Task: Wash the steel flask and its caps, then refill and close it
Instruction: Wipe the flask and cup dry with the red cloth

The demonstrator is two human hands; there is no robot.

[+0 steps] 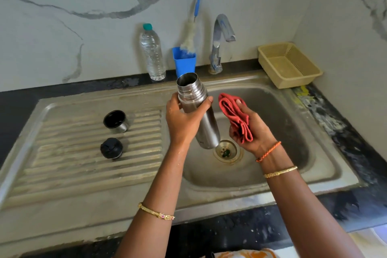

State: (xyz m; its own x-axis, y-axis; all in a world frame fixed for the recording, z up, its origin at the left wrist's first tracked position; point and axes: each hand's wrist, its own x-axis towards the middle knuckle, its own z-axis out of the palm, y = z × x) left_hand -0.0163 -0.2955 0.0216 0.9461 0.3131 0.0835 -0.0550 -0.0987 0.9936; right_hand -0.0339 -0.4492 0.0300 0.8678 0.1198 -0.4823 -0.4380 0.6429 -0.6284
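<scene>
My left hand (184, 119) grip is clamped on the open steel flask (199, 109) over the sink (293, 153), my right hand (253, 130) clamped on a red cloth (234, 115)

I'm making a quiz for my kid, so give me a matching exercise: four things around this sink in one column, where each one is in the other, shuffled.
Things:
1. Open steel flask
2. Folded red cloth
3. Round black stopper
4. Beige plastic basket

Places:
A. On the ribbed drainboard
B. Counter corner, right of the tap
C. In the left hand
D. In the right hand

Pairs: 1-C, 2-D, 3-A, 4-B
</scene>
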